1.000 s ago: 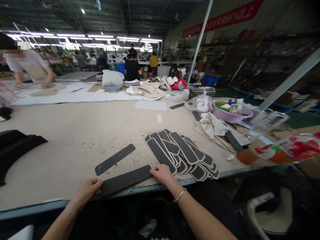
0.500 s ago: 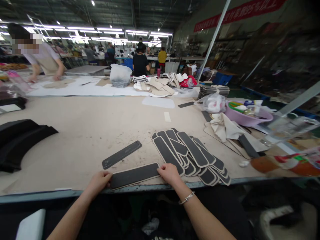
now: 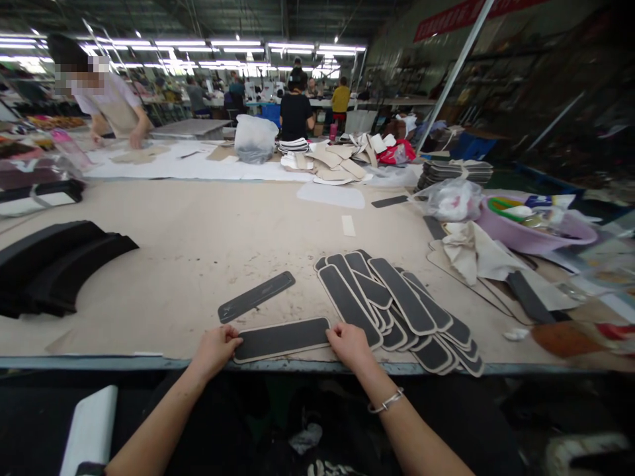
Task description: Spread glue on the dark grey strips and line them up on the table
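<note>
Between my hands, by the table's front edge, lies a long dark grey panel with a beige border [image 3: 282, 338]. My left hand [image 3: 217, 350] pinches its left end between thumb and fingers. At the other end, my right hand [image 3: 351, 344], with a bracelet on the wrist, grips the upper right corner. A plain dark strip with rounded ends [image 3: 256, 296] rests on the table just behind the panel, slanting up to the right. Beside my right hand spreads an overlapping pile of similar bordered panels [image 3: 401, 284].
Curved black pieces [image 3: 59, 264] are stacked at the left. On the right are crumpled beige cloth [image 3: 466, 258], a pink basin [image 3: 540, 231] of odds and ends and a plastic bag [image 3: 454, 198]. Across the table [image 3: 198, 231], a co-worker [image 3: 106, 99] handles beige material.
The view has shifted, so the scene sits further right. My left fingers have moved up along the panel's left end, from the lower corner towards the upper one. The right hand keeps its hold.
</note>
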{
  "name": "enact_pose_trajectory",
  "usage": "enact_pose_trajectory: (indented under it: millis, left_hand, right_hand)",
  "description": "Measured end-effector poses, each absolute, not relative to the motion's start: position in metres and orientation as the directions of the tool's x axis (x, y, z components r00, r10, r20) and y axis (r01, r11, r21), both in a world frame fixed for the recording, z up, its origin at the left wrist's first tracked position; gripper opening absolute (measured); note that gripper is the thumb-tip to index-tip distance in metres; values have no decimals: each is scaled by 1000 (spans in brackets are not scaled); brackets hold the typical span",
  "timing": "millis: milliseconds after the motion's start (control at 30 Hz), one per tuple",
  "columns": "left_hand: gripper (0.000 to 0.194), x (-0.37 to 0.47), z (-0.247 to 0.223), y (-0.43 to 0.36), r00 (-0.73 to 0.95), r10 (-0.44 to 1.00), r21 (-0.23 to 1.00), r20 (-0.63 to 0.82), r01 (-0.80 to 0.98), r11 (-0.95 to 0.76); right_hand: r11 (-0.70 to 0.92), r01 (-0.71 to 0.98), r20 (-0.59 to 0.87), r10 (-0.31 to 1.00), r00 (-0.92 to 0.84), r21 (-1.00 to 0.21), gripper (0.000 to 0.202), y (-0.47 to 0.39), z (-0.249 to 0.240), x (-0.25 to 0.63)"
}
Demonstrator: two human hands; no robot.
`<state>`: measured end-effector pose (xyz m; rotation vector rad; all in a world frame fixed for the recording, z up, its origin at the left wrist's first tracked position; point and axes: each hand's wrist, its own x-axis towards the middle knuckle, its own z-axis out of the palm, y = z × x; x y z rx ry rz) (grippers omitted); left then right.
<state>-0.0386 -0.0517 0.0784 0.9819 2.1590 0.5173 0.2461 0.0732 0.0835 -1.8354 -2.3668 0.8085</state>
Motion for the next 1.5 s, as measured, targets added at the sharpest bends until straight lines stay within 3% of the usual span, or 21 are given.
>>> enact_pose_trajectory:
  millis: [233,533,1233,1500]
  left_hand:
    - [17,-38,81,-50,-457,782,612,-423,492,619]
    - [19,-33,87,-47,-525,765,451,-373,618,644]
    - [18,-33,87,-48,-534,745,507,-399,549,665]
    - [20,-33,86,-54,-566,762,411,-314,643,646]
  right_hand:
    - [168,903,-264,921,-288,-396,23,74,84,244]
    - [152,911,-258,929,-264,-384,19,76,80,241]
    - [128,910,-301,918,-260,-395,15,76,87,242]
    - [143,898,-307,907,-287,-416,19,74,86,244]
